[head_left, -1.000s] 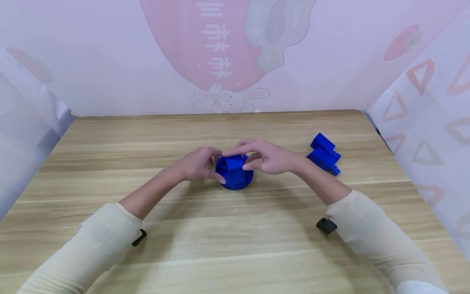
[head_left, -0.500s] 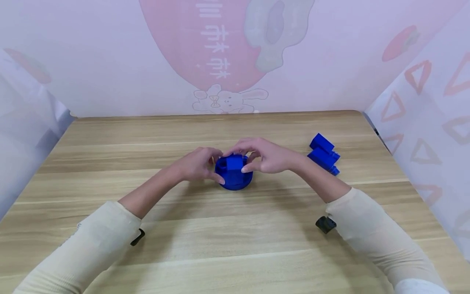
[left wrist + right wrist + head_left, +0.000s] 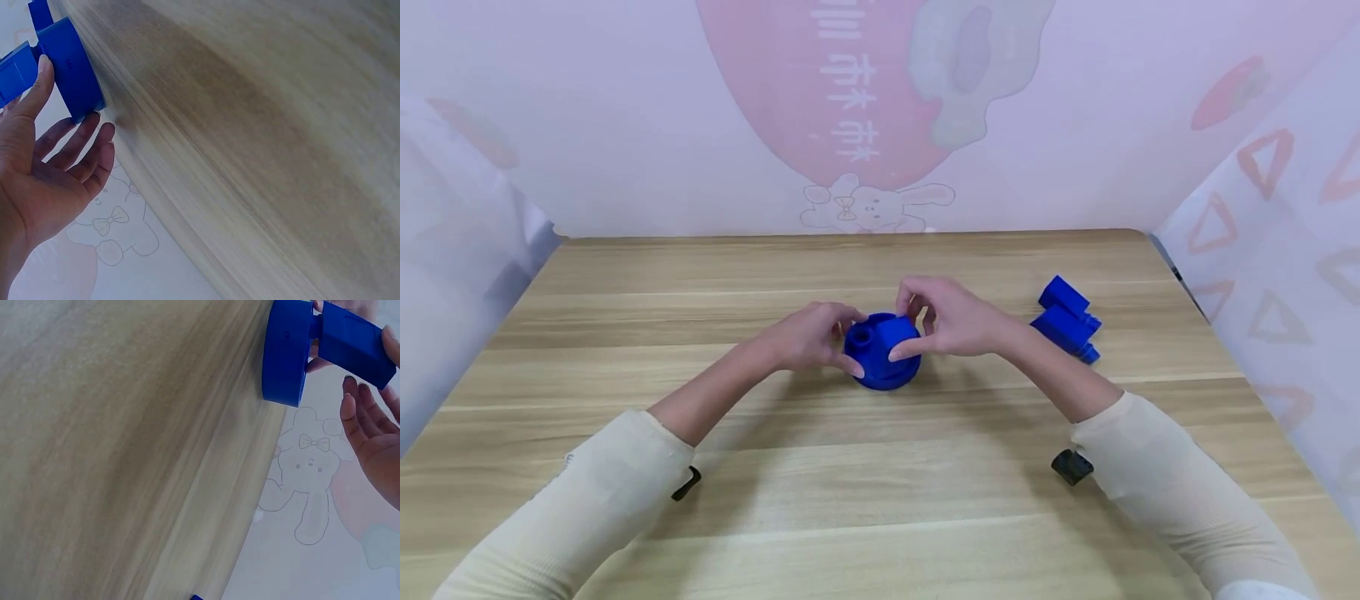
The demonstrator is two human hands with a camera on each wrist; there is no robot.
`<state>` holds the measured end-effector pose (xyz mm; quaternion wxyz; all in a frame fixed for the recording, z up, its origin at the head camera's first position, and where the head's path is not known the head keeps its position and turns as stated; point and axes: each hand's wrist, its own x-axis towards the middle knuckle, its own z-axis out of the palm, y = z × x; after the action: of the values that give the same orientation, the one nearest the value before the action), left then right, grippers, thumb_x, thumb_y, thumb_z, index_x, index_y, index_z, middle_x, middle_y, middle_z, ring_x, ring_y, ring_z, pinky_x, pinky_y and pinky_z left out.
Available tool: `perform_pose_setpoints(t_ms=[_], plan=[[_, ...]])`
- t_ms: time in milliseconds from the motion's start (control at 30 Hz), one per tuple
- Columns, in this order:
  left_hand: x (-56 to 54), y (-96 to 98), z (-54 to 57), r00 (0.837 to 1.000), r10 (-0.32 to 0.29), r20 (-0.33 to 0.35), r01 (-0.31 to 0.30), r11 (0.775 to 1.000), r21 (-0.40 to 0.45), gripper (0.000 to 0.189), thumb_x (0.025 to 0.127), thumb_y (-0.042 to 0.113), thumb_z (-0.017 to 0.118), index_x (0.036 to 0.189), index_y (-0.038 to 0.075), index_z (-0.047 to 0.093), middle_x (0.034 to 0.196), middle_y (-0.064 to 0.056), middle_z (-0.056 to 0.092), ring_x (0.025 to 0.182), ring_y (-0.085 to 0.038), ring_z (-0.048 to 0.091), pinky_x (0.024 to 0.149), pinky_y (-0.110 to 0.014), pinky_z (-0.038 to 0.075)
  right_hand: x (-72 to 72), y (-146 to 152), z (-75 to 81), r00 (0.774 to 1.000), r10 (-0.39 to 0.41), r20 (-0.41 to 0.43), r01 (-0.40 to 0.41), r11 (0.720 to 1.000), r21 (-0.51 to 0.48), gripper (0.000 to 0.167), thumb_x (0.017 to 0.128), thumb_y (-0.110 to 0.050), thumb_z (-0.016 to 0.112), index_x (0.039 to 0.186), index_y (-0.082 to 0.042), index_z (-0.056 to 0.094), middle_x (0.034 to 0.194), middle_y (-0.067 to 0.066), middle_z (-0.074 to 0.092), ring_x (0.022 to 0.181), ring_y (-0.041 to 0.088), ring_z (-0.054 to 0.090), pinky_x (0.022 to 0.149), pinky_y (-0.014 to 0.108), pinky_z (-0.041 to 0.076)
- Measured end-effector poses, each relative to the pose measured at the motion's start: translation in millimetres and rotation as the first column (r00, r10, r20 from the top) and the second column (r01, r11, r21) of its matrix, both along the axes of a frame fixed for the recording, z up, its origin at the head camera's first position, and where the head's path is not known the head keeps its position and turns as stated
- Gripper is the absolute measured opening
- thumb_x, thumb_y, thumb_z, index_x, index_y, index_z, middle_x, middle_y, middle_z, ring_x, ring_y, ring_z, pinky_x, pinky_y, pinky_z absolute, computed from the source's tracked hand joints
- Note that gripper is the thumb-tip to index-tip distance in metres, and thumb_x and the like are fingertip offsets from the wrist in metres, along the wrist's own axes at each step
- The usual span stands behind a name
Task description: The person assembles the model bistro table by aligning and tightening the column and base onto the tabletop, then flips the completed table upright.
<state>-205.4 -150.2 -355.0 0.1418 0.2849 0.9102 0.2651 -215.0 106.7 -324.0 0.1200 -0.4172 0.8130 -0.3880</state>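
A round blue base (image 3: 878, 367) sits on the wooden table, with a raised ring-shaped socket (image 3: 861, 336) showing at its left. My left hand (image 3: 812, 337) grips the base's left side, thumb at the near edge and fingers behind the far rim. Over the base's right half is a blue block (image 3: 897, 331), pinched by my right hand (image 3: 957, 320) between thumb and index finger. In the right wrist view, a short narrow neck shows between the block (image 3: 356, 345) and the base (image 3: 286, 356). The left wrist view shows another blue part (image 3: 40, 14) standing up from the base.
Blue blocks with stepped pegs (image 3: 1066, 321) lie together on the table to the right, beyond the right forearm. A printed curtain (image 3: 647, 125) stands along the table's far edge, and patterned sheets hang at both sides.
The block has turned and shifted right over the base, uncovering the socket. My right index finger has drawn back from the left to the block's far side. My left hand keeps its grip.
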Motion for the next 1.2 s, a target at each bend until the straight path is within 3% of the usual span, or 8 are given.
perform_pose_setpoints(t_ms=[133, 333, 633, 733, 900, 1033, 1200], plan=[[0.1, 0.9, 0.2, 1.000, 0.006, 0.003, -0.006, 1.000, -0.002, 0.076, 0.079, 0.028, 0.093, 0.135, -0.010, 0.061, 0.107, -0.017, 0.070, 0.093, -0.028, 0.064, 0.086, -0.042, 0.054, -0.3, 3.1, -0.5, 0.999, 0.024, -0.032, -0.024, 1.000, 0.017, 0.042, 0.081, -0.019, 0.091, 0.107, -0.004, 0.062, 0.095, 0.005, 0.069, 0.083, 0.020, 0.063, 0.066, 0.039, 0.054], [0.4, -0.4, -0.5, 1.000, 0.009, 0.007, -0.009, 1.000, -0.001, 0.077, 0.079, 0.031, 0.093, 0.135, -0.010, 0.060, 0.110, -0.016, 0.070, 0.096, -0.029, 0.064, 0.087, -0.043, 0.054, -1.2, 8.9, -1.4, 0.995, 0.084, -0.059, -0.083, 0.996, 0.026, 0.043, 0.086, -0.017, 0.085, 0.123, -0.002, 0.068, 0.103, 0.003, 0.072, 0.087, 0.021, 0.063, 0.065, 0.037, 0.055], [-0.9, 1.9, 0.0, 1.000, 0.013, 0.013, -0.012, 1.000, -0.024, 0.077, 0.079, 0.030, 0.093, 0.138, -0.009, 0.059, 0.113, -0.016, 0.070, 0.097, -0.028, 0.064, 0.088, -0.041, 0.055, 0.5, 12.1, 1.3, 0.979, 0.159, -0.131, -0.158, 0.987, 0.018, 0.054, 0.082, -0.021, 0.090, 0.129, -0.003, 0.071, 0.086, 0.002, 0.063, 0.080, 0.021, 0.058, 0.063, 0.037, 0.047], [-1.3, 2.1, -0.5, 1.000, 0.006, 0.008, -0.006, 1.000, -0.023, 0.077, 0.080, 0.030, 0.093, 0.137, -0.009, 0.059, 0.110, -0.017, 0.069, 0.096, -0.028, 0.064, 0.087, -0.042, 0.054, 1.5, 13.0, 2.9, 0.970, 0.197, -0.140, -0.192, 0.980, 0.053, 0.055, 0.083, -0.023, 0.089, 0.131, -0.004, 0.071, 0.089, 0.003, 0.061, 0.080, 0.019, 0.057, 0.063, 0.036, 0.046], [-1.4, 1.9, 0.0, 1.000, 0.009, 0.015, -0.009, 1.000, -0.020, 0.077, 0.080, 0.030, 0.092, 0.137, -0.009, 0.059, 0.110, -0.017, 0.069, 0.096, -0.028, 0.064, 0.088, -0.042, 0.054, 1.1, 16.0, 4.9, 0.969, 0.228, -0.092, -0.222, 0.972, 0.077, 0.052, 0.088, -0.018, 0.084, 0.136, -0.004, 0.068, 0.107, 0.002, 0.067, 0.087, 0.021, 0.058, 0.065, 0.042, 0.052], [-0.5, 1.9, 1.2, 1.000, 0.011, 0.019, -0.011, 1.000, -0.024, 0.077, 0.080, 0.030, 0.092, 0.137, -0.010, 0.059, 0.112, -0.018, 0.069, 0.097, -0.028, 0.064, 0.088, -0.042, 0.055, -0.4, 16.7, 3.5, 0.972, 0.226, -0.069, -0.222, 0.974, 0.052, 0.046, 0.089, -0.013, 0.082, 0.132, -0.004, 0.070, 0.115, 0.005, 0.069, 0.089, 0.024, 0.060, 0.065, 0.044, 0.054], [-0.8, 1.8, 1.3, 1.000, 0.008, 0.013, -0.007, 1.000, -0.027, 0.077, 0.080, 0.031, 0.092, 0.137, -0.010, 0.059, 0.112, -0.018, 0.070, 0.097, -0.029, 0.064, 0.088, -0.042, 0.055, -1.6, 12.9, 0.7, 0.977, 0.182, -0.107, -0.181, 0.983, 0.019, 0.036, 0.085, -0.016, 0.088, 0.115, -0.003, 0.073, 0.106, 0.003, 0.069, 0.083, 0.024, 0.062, 0.062, 0.035, 0.050]])
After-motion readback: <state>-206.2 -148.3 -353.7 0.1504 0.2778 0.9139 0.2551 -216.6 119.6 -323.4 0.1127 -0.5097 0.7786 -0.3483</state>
